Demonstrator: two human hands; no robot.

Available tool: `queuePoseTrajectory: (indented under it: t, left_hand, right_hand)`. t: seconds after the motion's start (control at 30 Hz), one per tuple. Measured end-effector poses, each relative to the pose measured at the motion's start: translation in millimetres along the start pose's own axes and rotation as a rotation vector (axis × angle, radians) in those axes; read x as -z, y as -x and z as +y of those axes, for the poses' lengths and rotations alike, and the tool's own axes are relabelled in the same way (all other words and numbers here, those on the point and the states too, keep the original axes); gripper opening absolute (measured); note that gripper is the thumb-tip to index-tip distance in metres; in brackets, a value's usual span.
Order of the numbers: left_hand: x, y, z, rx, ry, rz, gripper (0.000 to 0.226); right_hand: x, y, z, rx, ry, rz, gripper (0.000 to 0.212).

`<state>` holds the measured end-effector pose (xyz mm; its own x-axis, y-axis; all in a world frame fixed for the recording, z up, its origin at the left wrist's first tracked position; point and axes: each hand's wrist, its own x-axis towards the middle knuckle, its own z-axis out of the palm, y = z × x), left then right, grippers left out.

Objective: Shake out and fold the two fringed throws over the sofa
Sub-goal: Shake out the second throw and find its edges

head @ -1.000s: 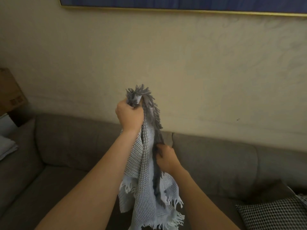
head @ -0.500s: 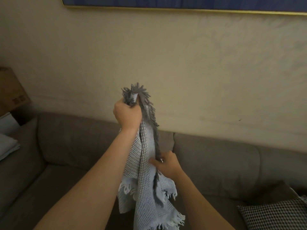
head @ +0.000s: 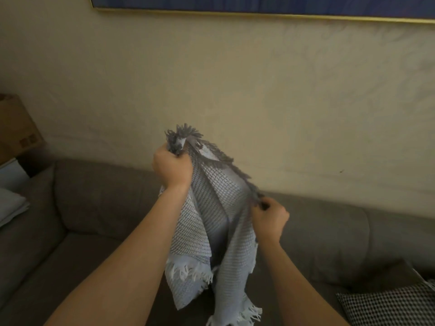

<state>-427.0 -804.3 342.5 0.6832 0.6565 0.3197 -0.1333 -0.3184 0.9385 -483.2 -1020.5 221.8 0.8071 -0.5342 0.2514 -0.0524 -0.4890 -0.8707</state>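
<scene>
Hands both closed on the throw [head: 211,220]. Left hand [head: 173,167] fists a bunched fringed corner, up level with the sofa [head: 94,196] back. Right hand [head: 269,218] pinches the fringed edge lower down. Cloth hangs crumpled between them, above the sofa seat. Looks early: not spread flat, no fold yet. Second throw not in view.

Lower end of throw [head: 211,220] cut by bottom edge. Checked cushion [head: 388,307] cropped at right corner. Framed picture [head: 259,2]: only lower strip visible. Box [head: 16,128] cropped left.
</scene>
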Motion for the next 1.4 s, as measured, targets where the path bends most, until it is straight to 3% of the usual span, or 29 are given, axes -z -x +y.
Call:
queuePoseTrajectory:
  t: [0.07, 0.13, 0.23, 0.3, 0.4, 0.63, 0.73, 0.83, 0.97, 1.07, 1.17, 1.27, 1.4]
  left_hand:
    - [-2, 4, -6, 0.005, -0.01, -0.02, 0.022]
    - [-5, 10, -8, 0.004, -0.004, -0.045, 0.022]
    - [-8, 12, -12, 0.04, 0.006, -0.048, 0.015]
    - [-7, 7, -14, 0.068, 0.019, -0.035, 0.01]
    - [-6, -3, -19, 0.084, 0.056, -0.041, 0.011]
    - [-13, 2, -24, 0.15, 0.213, -0.176, 0.031]
    - [-16, 3, -24, 0.167, 0.21, -0.173, 0.023]
    - [-16, 3, -27, 0.157, 0.179, -0.198, 0.033]
    - [-13, 5, -28, 0.114, 0.127, -0.21, 0.02]
    - [-12, 6, -27, 0.078, 0.107, -0.189, 0.017]
    - [-14, 6, -29, 0.064, 0.125, -0.154, 0.018]
    - [-17, 11, -26, 0.059, 0.161, -0.146, 0.015]
    - [-18, 12, -22, 0.066, 0.193, -0.175, 0.02]
  right_hand:
    - [13, -14, -13, -0.054, -0.092, 0.118, 0.011]
    - [20, -22, -20, -0.045, -0.234, 0.212, 0.028]
    - [16, -22, -8, 0.059, -0.188, 0.055, 0.051]
    - [17, -19, 7, 0.168, -0.025, -0.098, 0.039]
    - [23, -22, 25, 0.426, 0.174, -0.134, 0.022]
    - [30, -31, 27, 0.214, 0.177, -0.226, 0.02]
    - [26, -31, 31, 0.151, 0.147, -0.296, 0.025]
    - [20, -33, 42, 0.104, 0.163, -0.323, 0.02]
    - [21, -31, 49, 0.064, 0.134, -0.433, 0.013]
    - [21, -23, 53, 0.074, 0.077, -0.492, 0.022]
    - [18, -9, 48, 0.114, 0.013, -0.444, 0.034]
    - [9, 8, 42, 0.23, 0.066, -0.399, 0.027]
    - [-6, 23, 41, 0.424, 0.118, -0.466, 0.012]
